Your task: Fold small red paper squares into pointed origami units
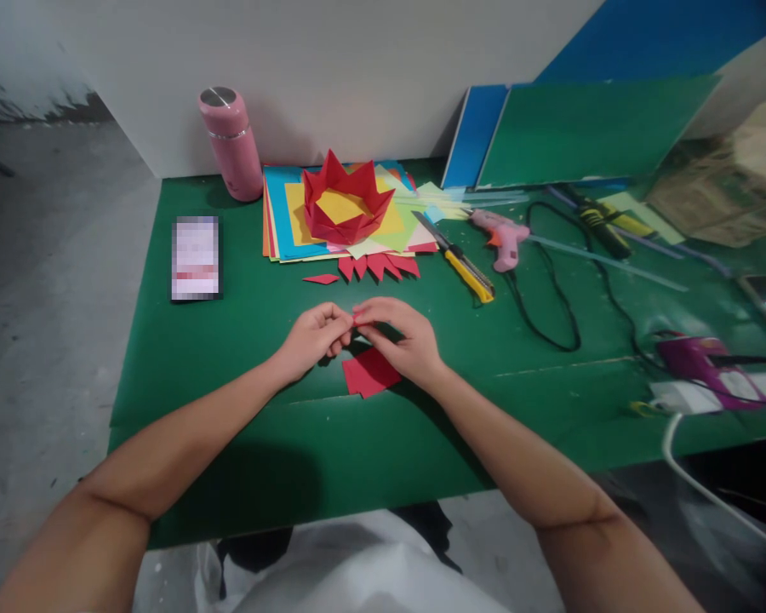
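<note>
Between my fingertips is a small piece of red paper, mostly hidden by the fingers. My left hand pinches it from one side and my right hand from the other. Under my right hand, on the green table, lie flat red paper pieces. Beyond my hands are several folded red paper petals in a row, with one single petal to their left. A red folded paper ring with pointed tips sits on a stack of coloured paper.
A pink bottle and a phone are at the left. To the right lie a yellow utility knife, a pink glue gun with a black cord, glue sticks and a power strip. Boards lean behind.
</note>
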Available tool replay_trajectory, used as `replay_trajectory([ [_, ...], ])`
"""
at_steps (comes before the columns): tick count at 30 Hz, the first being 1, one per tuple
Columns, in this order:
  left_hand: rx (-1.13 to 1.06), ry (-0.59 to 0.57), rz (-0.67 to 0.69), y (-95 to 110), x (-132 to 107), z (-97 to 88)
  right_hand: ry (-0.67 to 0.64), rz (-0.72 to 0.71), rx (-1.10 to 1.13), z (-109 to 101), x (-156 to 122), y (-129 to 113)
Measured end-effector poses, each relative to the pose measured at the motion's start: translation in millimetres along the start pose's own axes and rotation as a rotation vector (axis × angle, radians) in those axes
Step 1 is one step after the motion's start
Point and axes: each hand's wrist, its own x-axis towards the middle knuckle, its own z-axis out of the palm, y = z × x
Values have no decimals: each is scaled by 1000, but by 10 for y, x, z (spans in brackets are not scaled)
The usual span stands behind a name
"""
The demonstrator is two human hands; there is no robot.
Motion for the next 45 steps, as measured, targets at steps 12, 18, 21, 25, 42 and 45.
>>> replay_trajectory([
  [12, 16, 40, 12, -5, -20, 30, 2, 28, -129, -5, -6, -21],
  [18, 12, 81, 27, -1, -40, 61, 13, 29, -173, 3, -11, 10],
  [21, -16, 88, -2, 12, -28, 54, 7, -17, -201, -16, -6, 55],
  [25, -35, 32, -50, 37, -12, 34, 31, -78, -237, -33, -4, 95],
  [42, 101, 43, -67, 50, -8, 26, 19, -307, -408, -54, 16, 70],
  [45, 108, 46, -88, 73, -11, 38, 5, -319, -438, -59, 20, 64],
])
